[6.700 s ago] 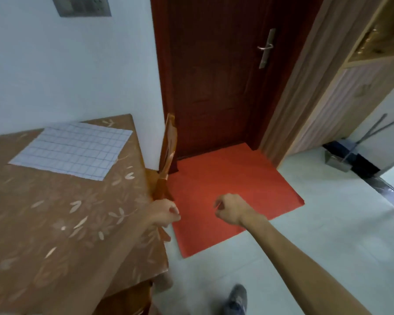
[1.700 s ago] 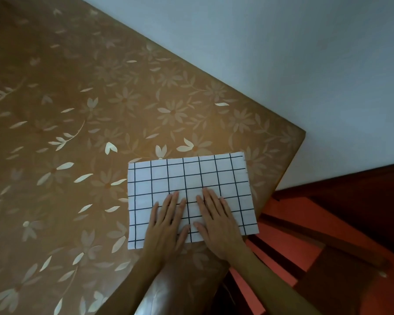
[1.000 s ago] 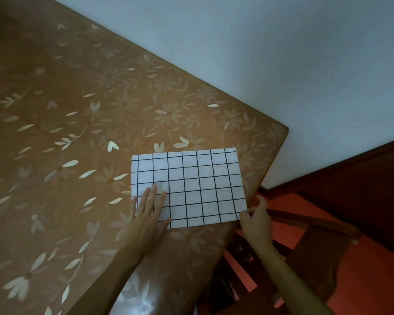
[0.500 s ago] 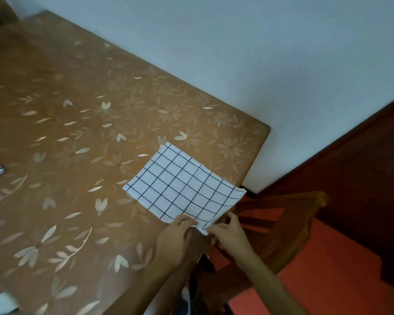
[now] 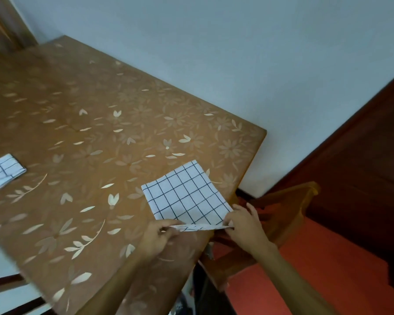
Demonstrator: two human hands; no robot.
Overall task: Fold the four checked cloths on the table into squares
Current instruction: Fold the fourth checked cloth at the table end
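On floral tabletop (image 5: 114,123), both hands (image 5: 157,237) (image 5: 246,226) pinch the white black-gridded cloth's (image 5: 184,194) lifted near edge.

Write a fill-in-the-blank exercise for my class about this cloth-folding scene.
The left hand and right hand pinch the checked cloth by its ____ edge.
A folded cloth lies at the table's far ____ side.
A wooden ____ stands beyond the table's right end.
Missing words: near; left; chair.

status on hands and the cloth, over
Left hand and right hand each pinch the near edge of the checked cloth, lifted off the table. Folded cloth lies apart, far left.
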